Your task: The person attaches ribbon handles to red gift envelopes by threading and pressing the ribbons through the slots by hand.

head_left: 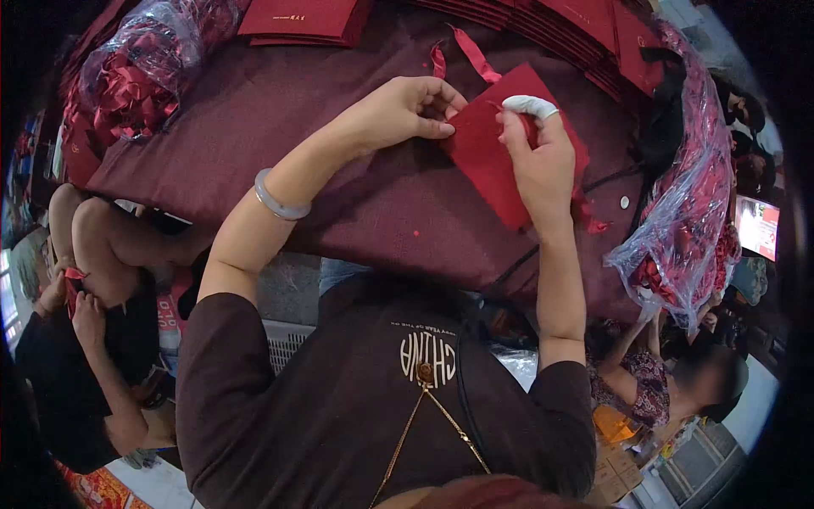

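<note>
A bright red square piece (492, 170) is held tilted above the maroon cloth on the table. My left hand (415, 110) pinches its left edge between thumb and fingers. Over its upper right part is my right hand (541, 157), with a white cover on one bent finger and the fingertips pressed together near the surface; what they pinch is too small to make out. A red ribbon (475, 56) sticks out beyond the top edge, and a shorter ribbon end lies beside it. More red ribbon shows at the lower right edge.
Stacks of dark red folders (305, 19) lie at the table's far side. Plastic-wrapped red bundles (136, 85) are at the left, with another plastic bag (678, 229) at the right. A small white disc (624, 203) rests nearby. People sit on both sides.
</note>
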A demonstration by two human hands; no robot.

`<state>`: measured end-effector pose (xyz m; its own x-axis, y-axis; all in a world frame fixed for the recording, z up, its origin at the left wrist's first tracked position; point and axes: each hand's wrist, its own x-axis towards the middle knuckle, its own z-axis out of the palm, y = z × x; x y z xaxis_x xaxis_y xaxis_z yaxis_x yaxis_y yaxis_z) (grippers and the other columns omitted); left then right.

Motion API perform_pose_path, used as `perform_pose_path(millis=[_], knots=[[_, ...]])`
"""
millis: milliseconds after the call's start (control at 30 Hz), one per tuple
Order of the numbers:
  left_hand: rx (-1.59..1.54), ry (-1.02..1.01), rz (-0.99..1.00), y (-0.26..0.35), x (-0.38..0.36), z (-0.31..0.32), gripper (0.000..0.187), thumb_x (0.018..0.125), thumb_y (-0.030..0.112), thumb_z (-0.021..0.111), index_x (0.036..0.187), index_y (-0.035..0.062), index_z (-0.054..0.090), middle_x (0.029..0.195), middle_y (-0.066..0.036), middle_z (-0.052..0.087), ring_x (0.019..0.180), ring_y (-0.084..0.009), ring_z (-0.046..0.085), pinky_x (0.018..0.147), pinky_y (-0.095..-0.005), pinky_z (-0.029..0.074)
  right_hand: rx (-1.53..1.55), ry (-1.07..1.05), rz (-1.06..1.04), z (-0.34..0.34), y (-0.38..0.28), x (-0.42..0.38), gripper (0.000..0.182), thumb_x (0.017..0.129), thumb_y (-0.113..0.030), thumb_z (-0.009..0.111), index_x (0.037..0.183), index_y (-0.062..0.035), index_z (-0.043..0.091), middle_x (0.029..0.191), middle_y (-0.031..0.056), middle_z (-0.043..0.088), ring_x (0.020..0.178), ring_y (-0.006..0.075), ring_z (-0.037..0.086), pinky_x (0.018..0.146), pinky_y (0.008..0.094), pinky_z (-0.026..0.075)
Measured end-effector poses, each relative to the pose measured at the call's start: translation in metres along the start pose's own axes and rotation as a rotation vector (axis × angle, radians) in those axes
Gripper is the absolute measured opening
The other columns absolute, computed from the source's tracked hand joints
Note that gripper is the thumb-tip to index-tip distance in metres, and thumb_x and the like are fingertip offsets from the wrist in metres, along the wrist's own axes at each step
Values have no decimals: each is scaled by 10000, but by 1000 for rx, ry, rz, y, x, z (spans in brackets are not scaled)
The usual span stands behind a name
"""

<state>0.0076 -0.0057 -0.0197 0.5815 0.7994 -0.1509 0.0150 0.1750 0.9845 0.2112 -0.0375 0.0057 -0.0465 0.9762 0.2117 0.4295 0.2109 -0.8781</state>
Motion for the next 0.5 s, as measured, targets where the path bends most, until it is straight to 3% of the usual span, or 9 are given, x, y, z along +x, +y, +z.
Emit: perform_pose_path(millis=[67, 200, 367, 400, 500], knots=[[5, -16, 6, 0, 0, -1, 304, 821, -27, 626, 1112, -5, 541, 998, -10, 576, 942, -85, 543, 857, -223, 455, 138, -18, 140, -10, -6, 1, 192, 853, -90, 616, 1016, 12, 623, 897, 83, 671, 868, 126, 627, 782, 267, 483], [-20, -39, 10, 0, 0, -1, 295, 822, -22, 625, 1102, 4, 536, 999, -8, 574, 938, -89, 539, 861, -227, 448, 208, -33, 179, -20, -12, 2, 193, 852, -79, 615, 1016, 21, 629, 889, 75, 668, 863, 118, 624, 783, 252, 478], [0, -47, 1, 3, -1, -3, 302, 824, -10, 635, 1108, 2, 533, 995, -14, 569, 933, -94, 539, 856, -229, 450, -21, -104, -43, -16, -7, -2, 172, 835, -72, 637, 990, 0, 648, 929, 98, 669, 892, 161, 630, 787, 275, 479], [22, -38, -2, 4, -1, -2, 304, 824, -6, 638, 1110, 2, 532, 994, -17, 568, 933, -95, 540, 856, -231, 450, -20, -108, -124, -12, -4, -2, 164, 822, -65, 643, 975, -8, 649, 930, 115, 654, 888, 215, 632, 784, 300, 477], [-8, -19, -12, 3, -1, -1, 298, 827, -2, 639, 1106, 1, 536, 994, -19, 567, 932, -94, 542, 855, -234, 455, -96, -112, -206, -8, -5, -4, 143, 826, -52, 631, 960, 0, 640, 910, 123, 632, 855, 260, 625, 767, 326, 476]])
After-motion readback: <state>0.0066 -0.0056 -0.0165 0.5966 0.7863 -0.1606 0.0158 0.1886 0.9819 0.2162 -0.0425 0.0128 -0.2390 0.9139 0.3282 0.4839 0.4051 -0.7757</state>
